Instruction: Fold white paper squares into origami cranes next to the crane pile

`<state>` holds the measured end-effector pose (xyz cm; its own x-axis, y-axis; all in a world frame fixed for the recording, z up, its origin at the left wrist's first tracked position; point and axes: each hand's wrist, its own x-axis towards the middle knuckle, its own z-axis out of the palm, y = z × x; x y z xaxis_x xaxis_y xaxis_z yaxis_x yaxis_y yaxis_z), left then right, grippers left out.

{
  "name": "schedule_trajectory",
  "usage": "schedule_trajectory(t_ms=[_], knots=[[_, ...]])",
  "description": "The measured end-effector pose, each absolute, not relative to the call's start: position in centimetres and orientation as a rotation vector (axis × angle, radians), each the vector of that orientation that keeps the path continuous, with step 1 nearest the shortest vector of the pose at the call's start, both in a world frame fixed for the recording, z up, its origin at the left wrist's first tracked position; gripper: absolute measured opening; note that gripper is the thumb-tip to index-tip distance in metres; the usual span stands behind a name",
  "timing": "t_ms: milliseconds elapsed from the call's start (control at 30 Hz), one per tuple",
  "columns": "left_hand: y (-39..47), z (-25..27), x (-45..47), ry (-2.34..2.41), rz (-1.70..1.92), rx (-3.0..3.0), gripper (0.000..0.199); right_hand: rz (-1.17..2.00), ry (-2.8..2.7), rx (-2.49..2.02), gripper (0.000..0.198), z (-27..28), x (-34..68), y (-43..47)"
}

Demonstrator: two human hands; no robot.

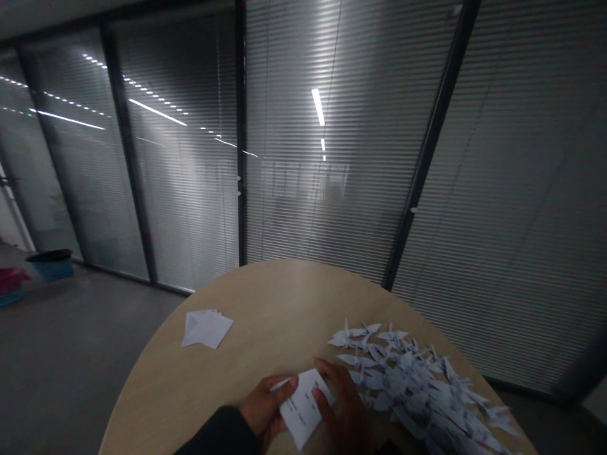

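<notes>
A folded piece of white paper [303,411] with printed marks is held between both hands, tilted, near the front of the round table. My left hand [266,407] is closed on its left edge, thumb lying on top. From the right, my right hand [344,404] grips the same paper, its thumb on the printed face and its fingers along the upper right edge. Right beside that hand lies a large heap of folded white paper cranes [412,382]. The undersides of the paper and some fingertips are hidden.
The round wooden table [284,291] carries a small stack of white paper sheets [207,328] at its left. Glass partitions with blinds [327,221] stand close behind it. On the floor at far left are a blue bucket [52,268] and a red-lined bin [12,281].
</notes>
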<state>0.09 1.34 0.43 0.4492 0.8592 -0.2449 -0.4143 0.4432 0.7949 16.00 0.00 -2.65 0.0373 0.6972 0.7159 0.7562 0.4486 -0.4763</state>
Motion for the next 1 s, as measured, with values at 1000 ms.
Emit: schedule_trajectory(t_ms=[1000], knots=[[1.9,0.5,-0.3,0.591,1.030,0.549,0.024,-0.097,-2.006,-1.034,0.010,-3.2,16.3,-0.2]])
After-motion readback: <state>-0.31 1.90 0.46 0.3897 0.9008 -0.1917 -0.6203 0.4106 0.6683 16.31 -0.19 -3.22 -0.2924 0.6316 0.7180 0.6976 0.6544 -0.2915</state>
